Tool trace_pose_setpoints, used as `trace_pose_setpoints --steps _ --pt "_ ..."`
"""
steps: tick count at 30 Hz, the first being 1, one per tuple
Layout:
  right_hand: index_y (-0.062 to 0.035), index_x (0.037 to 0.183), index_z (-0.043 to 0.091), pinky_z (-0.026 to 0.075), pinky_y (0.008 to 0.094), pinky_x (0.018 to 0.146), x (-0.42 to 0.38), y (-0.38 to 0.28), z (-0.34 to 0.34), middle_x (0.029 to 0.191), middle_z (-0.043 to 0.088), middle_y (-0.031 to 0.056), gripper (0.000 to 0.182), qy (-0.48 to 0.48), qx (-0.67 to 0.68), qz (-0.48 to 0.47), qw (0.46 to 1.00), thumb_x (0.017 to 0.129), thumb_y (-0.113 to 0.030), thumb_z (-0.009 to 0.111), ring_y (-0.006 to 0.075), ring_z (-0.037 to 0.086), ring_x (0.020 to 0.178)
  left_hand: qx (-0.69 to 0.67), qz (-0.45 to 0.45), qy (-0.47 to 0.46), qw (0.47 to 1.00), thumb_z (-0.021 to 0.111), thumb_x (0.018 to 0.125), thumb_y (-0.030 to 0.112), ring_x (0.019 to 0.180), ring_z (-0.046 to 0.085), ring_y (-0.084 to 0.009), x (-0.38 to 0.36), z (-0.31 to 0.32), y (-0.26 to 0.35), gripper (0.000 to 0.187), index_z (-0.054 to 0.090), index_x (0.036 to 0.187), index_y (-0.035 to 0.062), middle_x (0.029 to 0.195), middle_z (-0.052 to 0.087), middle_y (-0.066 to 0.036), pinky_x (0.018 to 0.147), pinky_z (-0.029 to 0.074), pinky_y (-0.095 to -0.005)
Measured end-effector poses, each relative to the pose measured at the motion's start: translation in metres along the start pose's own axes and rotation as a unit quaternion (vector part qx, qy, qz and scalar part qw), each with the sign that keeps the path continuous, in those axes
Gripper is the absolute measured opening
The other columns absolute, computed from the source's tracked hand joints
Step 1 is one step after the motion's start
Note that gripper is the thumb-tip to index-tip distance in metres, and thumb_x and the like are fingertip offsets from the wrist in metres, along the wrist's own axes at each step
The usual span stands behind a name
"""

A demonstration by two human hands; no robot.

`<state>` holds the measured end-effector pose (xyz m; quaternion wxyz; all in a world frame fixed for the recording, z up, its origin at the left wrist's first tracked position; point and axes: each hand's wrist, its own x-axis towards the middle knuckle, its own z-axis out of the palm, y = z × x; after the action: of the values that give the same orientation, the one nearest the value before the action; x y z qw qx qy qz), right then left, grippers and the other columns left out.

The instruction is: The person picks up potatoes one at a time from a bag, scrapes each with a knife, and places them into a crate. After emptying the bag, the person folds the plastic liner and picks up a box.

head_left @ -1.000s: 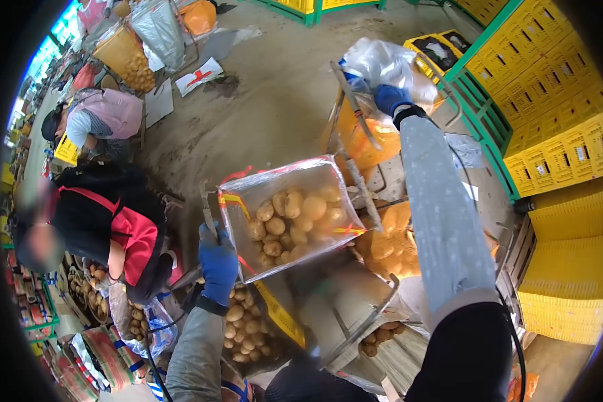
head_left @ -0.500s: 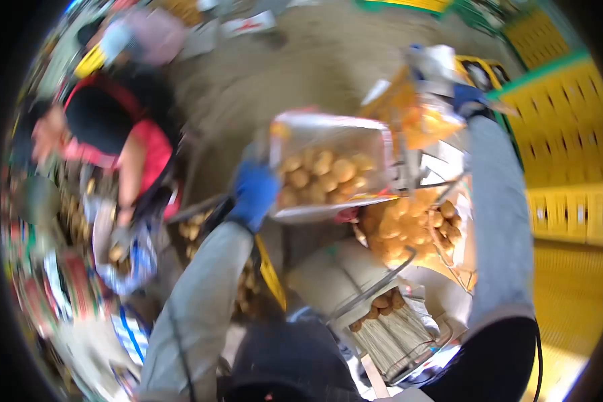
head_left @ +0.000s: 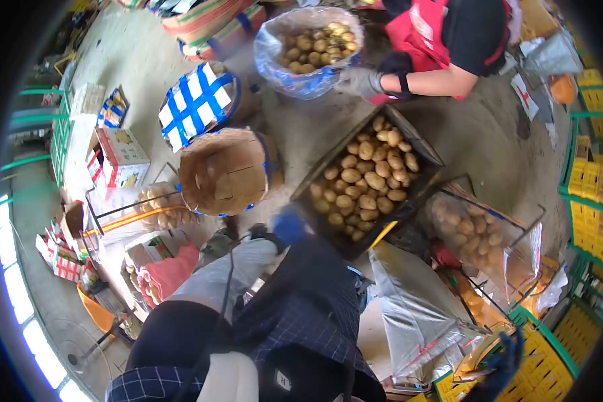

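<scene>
My left hand (head_left: 289, 226), in a blue glove, is low in front of me beside the near left edge of a black crate (head_left: 301, 191) full of potatoes (head_left: 375, 177). Its fingers are smeared by motion. At the lower right, my right hand (head_left: 508, 355), in a dark blue glove, is near a yellow crate (head_left: 539, 365) and is blurred too. To the right of the black crate, a clear bag of potatoes (head_left: 472, 231) hangs in a metal frame. A silvery grey sheet (head_left: 415, 315) lies between that frame and my legs.
A co-worker (head_left: 442, 60) in a red apron crouches ahead, a gloved hand at a plastic-lined basket (head_left: 275, 57) of potatoes. A brown-lined basket (head_left: 211, 177), a blue-and-white woven basket (head_left: 197, 100) and cartons (head_left: 124, 157) stand left. Yellow crates (head_left: 589, 194) are stacked right.
The view has swung left, so the co-worker and crates appear farther right. My left hand is no longer beside the clear bag of potatoes; my right hand has left the orange bags.
</scene>
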<state>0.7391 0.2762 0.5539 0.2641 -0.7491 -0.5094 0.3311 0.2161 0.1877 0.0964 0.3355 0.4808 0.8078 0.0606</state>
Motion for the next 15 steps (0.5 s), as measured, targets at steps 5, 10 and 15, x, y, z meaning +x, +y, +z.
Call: trace_pose_setpoints --steps 5,10,15 --pt "0.0051 0.132 0.049 0.054 0.0297 0.045 -0.092 -0.028 0.274 0.101 0.071 0.0129 0.042 -0.159 0.124 0.237 0.95 0.096 -0.015 0.052 0.0177 0.062 0.046 0.203 -0.077 -0.061 0.974 0.055 0.089 0.031 0.139 0.042 -0.0404 0.02 -0.037 -0.243 0.068 0.04 0.149 0.0046 0.154 0.039 -0.023 0.115 0.03 -0.0561" --pt "-0.0049 0.137 0.04 0.048 0.0266 0.042 -0.149 -0.004 0.429 0.094 0.069 0.0129 0.046 -0.247 -0.018 0.309 0.918 0.094 -0.012 0.056 0.0162 0.058 0.044 0.097 -0.035 -0.197 0.975 0.056 0.087 0.019 0.101 0.07 -0.0348 0.05 0.002 -0.367 0.031 0.07 0.113 0.0097 0.109 0.071 -0.02 0.089 0.054 -0.0489" --pt "-0.0042 0.121 0.06 0.051 0.0278 0.045 -0.184 -0.006 0.482 0.093 0.068 0.0056 0.026 -0.263 -0.12 0.253 0.923 0.098 -0.014 0.059 0.0153 0.06 0.05 -0.023 0.138 -0.093 0.986 0.061 0.084 0.02 0.079 0.069 -0.0357 0.029 -0.159 -0.322 0.025 0.067 0.107 0.0135 0.088 0.071 -0.015 0.065 0.053 -0.0475"
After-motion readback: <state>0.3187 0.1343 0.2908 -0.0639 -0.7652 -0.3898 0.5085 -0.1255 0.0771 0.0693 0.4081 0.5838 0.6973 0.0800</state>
